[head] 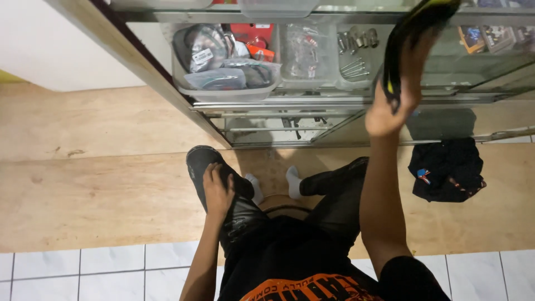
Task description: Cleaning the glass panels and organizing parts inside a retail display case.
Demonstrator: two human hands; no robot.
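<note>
Black-and-yellow object (415,28), top cut off, gripped by right hand (393,103) before glass cabinet (312,100).
Left hand (217,189) clasps a dark object (203,161), partly hidden, below the cabinet.

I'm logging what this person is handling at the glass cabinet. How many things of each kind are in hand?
Black and yellow pad, raised in the right hand: 1
Black pad under the left hand, on the knee: 1
Total: 2
</note>
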